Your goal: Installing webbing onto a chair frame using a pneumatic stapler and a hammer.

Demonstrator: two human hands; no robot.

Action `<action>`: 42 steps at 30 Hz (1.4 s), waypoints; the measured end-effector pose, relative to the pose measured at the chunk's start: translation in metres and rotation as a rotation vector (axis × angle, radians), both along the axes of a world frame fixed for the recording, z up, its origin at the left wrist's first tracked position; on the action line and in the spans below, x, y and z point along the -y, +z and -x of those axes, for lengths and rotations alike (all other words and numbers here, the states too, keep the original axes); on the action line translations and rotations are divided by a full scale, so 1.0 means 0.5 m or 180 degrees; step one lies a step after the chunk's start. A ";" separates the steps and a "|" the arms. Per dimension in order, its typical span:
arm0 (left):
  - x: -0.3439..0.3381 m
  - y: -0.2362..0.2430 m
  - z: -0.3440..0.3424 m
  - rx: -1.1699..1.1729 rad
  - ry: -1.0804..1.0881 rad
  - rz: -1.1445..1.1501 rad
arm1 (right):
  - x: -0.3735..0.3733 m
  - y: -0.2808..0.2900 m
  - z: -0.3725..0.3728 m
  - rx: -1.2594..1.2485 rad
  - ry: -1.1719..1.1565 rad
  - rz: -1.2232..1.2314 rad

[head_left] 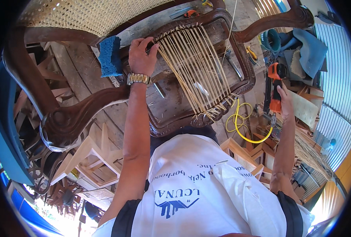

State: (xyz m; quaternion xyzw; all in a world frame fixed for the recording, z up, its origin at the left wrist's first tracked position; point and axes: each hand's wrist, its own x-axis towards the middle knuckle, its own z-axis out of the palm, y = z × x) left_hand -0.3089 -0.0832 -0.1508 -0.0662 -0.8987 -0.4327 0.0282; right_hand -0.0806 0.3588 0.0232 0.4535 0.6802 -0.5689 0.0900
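Observation:
Pale cane strands (pixel 189 63) run side by side across the opening of a carved dark wooden seat frame (pixel 244 51), their loose ends sticking out past the near rail. At the far rail, beside the leftmost strands, my left hand (pixel 143 55) rests with bent fingers, thumb and forefinger close together. Whatever they pinch is too small to make out. A gold-coloured watch circles that wrist. Out to the right, my right hand (pixel 286 102) grips an orange and black air stapler (pixel 276 104), held upright and apart from the frame. A yellow air hose (pixel 251 141) curves from its lower end.
A blue foam block (pixel 110 56) sits left of my left hand. Two metal tools, a short bar (pixel 159 90) and a longer one (pixel 234 66), lie within the frame. Pale wooden chair parts (pixel 98 152) stand lower left; a cane bundle (pixel 312 152) lies right.

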 end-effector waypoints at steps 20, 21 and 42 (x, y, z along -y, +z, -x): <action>-0.065 0.008 -0.082 0.1742 0.1757 -0.2125 | -0.168 -0.375 0.319 -0.0890 0.2881 -0.3165; -0.065 0.007 -0.079 0.1718 0.1803 -0.2041 | -0.162 -0.384 0.331 -0.1000 0.3031 -0.3163; -0.018 -0.024 -0.055 0.1891 0.1567 -0.1896 | -0.020 -0.223 0.402 -0.0593 0.2858 -0.1417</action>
